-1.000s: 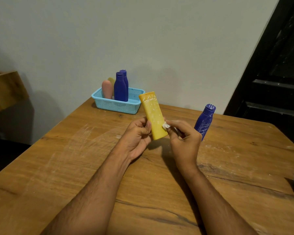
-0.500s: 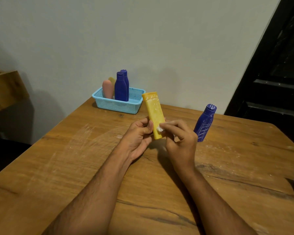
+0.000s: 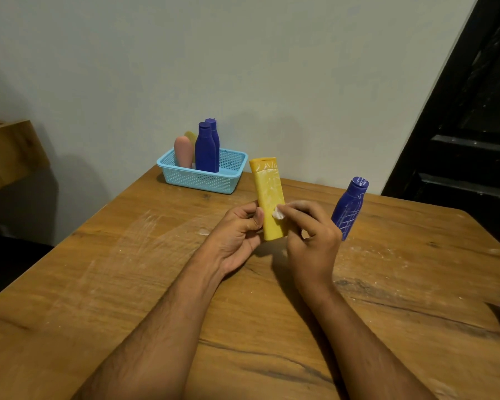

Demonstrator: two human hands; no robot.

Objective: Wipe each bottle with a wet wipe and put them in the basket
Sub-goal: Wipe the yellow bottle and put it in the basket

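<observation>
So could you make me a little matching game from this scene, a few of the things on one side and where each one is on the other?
Things:
1. yellow bottle
2. wet wipe
3. pink bottle
4. blue bottle with white marks

Places:
A. standing in the light blue basket
B. standing on the table, beyond the right hand
C. held in the left hand
D. pinched in the right hand's fingers, against the yellow bottle

Pairs: 1-C, 2-D, 3-A, 4-B

Both hands raised close together, left hand [image 3: 237, 235] gripping, right hand [image 3: 309, 235] pinching.
</observation>
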